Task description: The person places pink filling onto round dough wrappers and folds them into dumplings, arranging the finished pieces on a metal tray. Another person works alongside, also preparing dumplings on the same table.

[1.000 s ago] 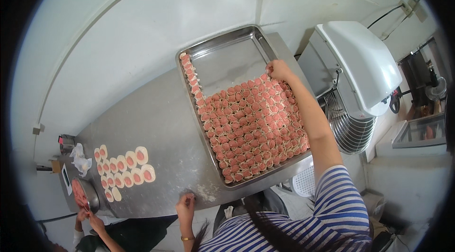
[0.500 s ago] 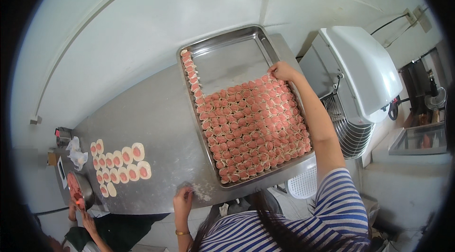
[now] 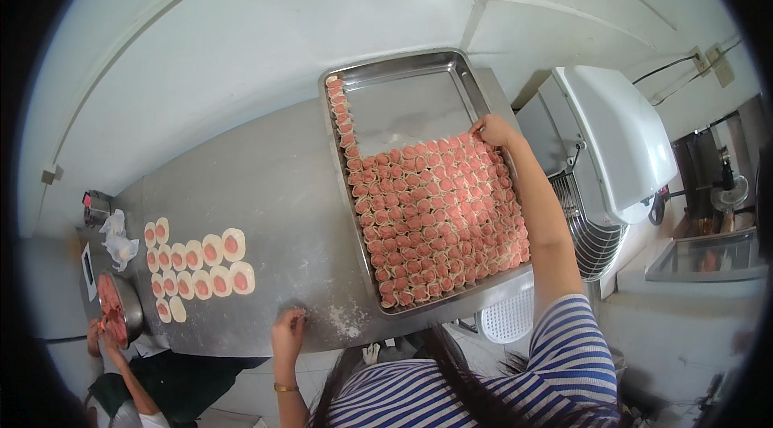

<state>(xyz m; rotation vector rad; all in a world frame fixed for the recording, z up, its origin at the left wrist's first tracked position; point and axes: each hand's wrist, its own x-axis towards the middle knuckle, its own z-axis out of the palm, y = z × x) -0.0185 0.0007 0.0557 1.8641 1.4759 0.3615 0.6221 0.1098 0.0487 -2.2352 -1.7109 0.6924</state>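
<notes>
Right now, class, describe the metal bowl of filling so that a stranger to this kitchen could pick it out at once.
Start at the long steel table and follow it to its far left end, past the rows of round wrappers dotted with pink filling. There sits the metal bowl. It alone is round, deep and heaped with loose pink filling; the wrappers beside it lie flat.

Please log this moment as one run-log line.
right hand: at far dumpling row in tray | left hand: resting on table edge
</notes>
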